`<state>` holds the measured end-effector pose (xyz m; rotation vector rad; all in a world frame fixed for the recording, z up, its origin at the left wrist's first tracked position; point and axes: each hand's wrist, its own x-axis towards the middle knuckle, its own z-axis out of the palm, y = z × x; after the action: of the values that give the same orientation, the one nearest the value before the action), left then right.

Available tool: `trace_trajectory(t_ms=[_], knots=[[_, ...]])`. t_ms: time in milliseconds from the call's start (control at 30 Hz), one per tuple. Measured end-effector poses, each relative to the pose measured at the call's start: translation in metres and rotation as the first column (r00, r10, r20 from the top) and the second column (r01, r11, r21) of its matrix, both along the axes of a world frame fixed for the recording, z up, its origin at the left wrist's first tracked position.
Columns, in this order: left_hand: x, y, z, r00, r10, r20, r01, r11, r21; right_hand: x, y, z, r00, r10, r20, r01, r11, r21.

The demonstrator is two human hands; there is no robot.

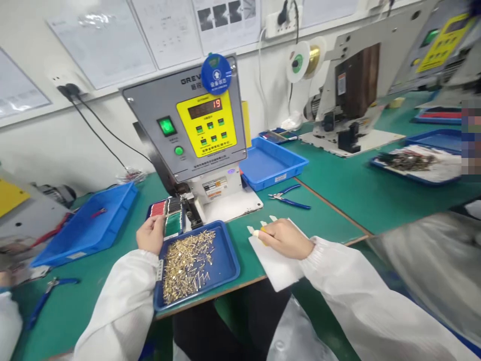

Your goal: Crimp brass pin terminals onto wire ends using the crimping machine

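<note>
White sleeve [120,296] runs to left grip [150,236]; red pieces [157,208] lie just beyond.

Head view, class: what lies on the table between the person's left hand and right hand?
In the head view, a blue tray of small gold metal pieces lies between the left hand and right hand, then a strip of green tabletop.

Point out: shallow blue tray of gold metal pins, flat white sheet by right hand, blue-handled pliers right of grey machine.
Shallow blue tray [224,263]: head view, bare floor.
Flat white sheet [280,272]: head view, lower part.
Blue-handled pliers [295,203]: head view, nearer handle.
</note>
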<state>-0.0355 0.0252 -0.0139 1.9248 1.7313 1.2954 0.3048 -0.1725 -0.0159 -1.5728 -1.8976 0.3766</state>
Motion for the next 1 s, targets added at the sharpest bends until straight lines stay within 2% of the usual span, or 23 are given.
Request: trace_trajectory(t_ms=[300,667,833,1000], knots=[[0.0054,-0.0093,0.0067,0.996,-0.022,0.084,0.023,1.000,-0.013,-0.0051,-0.0007,0.0012,0.998,-0.039,-0.050,0.038,0.999,-0.011],[-0.0007,-0.0017,-0.0013,0.997,-0.028,0.073,0.031,0.999,-0.035,-0.0040,0.0010,-0.0007,0.998,-0.032,0.060,0.033,0.999,-0.026],[0.0001,-0.0040,0.0001,0.997,-0.030,0.077,0.031,0.999,-0.008,-0.0047,-0.0001,0.0008,0.994,-0.022,0.103,0.023,1.000,-0.005],[0.0031,-0.0076,0.0025,0.990,-0.059,0.130,0.066,0.997,-0.045,-0.0069,-0.0004,0.0030,0.993,-0.027,0.112,0.029,0.999,-0.013]])
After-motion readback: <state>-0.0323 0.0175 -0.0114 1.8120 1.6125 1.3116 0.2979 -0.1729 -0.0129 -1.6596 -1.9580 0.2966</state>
